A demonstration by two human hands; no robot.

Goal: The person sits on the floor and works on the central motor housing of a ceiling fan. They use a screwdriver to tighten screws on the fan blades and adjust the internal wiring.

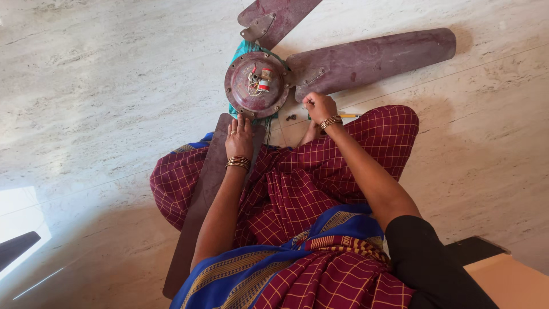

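**Ceiling fan laid out on a marble floor, both hands at its hub**

A pale, veined marble floor (pixel 103 86) fills the view, and a person sits on it in a maroon checked garment with a blue border (pixel 297 194). A dismantled ceiling fan lies in front of the knees. Its three long maroon blades are the biggest parts: one blade (pixel 372 57) reaches out to the right, a second (pixel 280 17) runs off the top edge, and the third (pixel 200 200) lies toward the person, over the lap on the left side. The round motor housing (pixel 256 86) sits where the blades meet, resting on a teal cloth (pixel 243 51), with small wires and a red-and-white part showing at its centre.

The left hand (pixel 239 137) lies flat and open, fingers spread, pressing on the near blade just beside the housing; it grips nothing. The right hand (pixel 319 106) is closed into a loose fist at the root of the right blade; whether it holds anything cannot be told. A yellow-handled tool (pixel 349 115) lies on the floor just beside that wrist, and a few small dark screws (pixel 290 117) lie near the housing.
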